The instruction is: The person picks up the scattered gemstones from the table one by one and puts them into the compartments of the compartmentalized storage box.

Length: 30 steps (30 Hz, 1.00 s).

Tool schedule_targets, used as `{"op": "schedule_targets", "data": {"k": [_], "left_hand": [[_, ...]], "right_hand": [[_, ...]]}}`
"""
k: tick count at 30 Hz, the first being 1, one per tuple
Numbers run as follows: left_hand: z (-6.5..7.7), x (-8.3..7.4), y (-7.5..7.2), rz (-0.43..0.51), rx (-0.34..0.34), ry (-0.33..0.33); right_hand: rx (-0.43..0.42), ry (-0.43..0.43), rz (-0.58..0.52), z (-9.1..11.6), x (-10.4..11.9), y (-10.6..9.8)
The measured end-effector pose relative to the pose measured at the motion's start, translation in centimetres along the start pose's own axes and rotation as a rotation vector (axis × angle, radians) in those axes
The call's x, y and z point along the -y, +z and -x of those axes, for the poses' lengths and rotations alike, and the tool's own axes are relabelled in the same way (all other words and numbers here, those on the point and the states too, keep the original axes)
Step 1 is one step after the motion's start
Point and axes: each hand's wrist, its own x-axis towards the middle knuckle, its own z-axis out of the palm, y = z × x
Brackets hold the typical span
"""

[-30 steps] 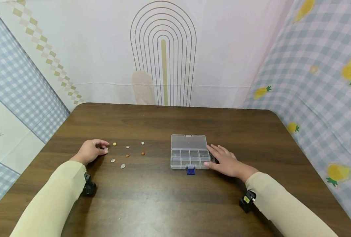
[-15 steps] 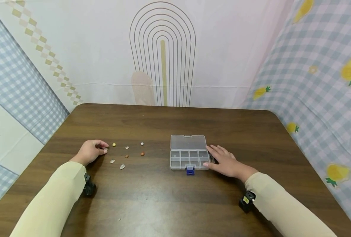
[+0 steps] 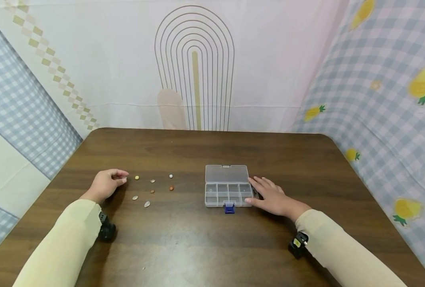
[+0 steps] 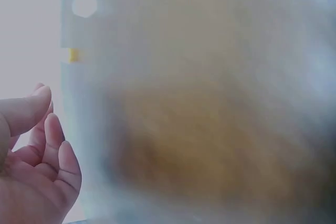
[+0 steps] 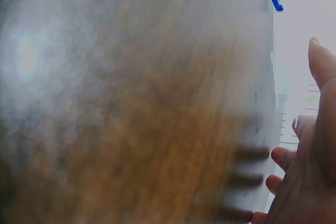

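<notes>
My left hand (image 3: 105, 185) is at the left of the table, left of a small yellow bead-like piece (image 3: 137, 177). Its thumb and fingers pinch a small pale piece (image 3: 124, 177), mostly covered by the fingertips; its kind is too small to tell. In the left wrist view the thumb (image 4: 31, 109) bends toward the fingers. My right hand (image 3: 275, 196) lies with fingers spread along the right side of a clear plastic compartment box (image 3: 228, 195). Its thumb touches the front right corner. The box's lid (image 3: 226, 173) is laid back, and a blue latch (image 3: 229, 208) hangs in front.
Several small pieces lie between the left hand and the box, among them a white one (image 3: 171, 176), an orange-brown one (image 3: 171, 188) and a pale oval one (image 3: 147, 204). All rest on a brown wooden table (image 3: 198, 243). Patterned cloth (image 3: 270, 59) hangs behind.
The view has tilted slightly, so the table appears a little lower and further left. My left hand has drawn slightly away from the yellow piece. The right hand stays at the box.
</notes>
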Motion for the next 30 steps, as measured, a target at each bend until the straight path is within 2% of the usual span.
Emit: {"op": "schedule_targets", "data": {"k": [13,20,30], "left_hand": [[-0.1,-3.6,-1.1,0.127,-0.034,-0.018],[-0.1,-5.3,-0.5,0.23,-0.014,-0.006],[-0.2,-7.6,1.0,0.232,-0.076,0.062]], "right_hand": [[-0.002,-0.003,-0.023,-0.2,-0.3,0.3],[-0.004,-0.008,-0.004,0.1,0.1,0.0],[0.002,0.0,-0.006,0.0,0.1,0.1]]}}
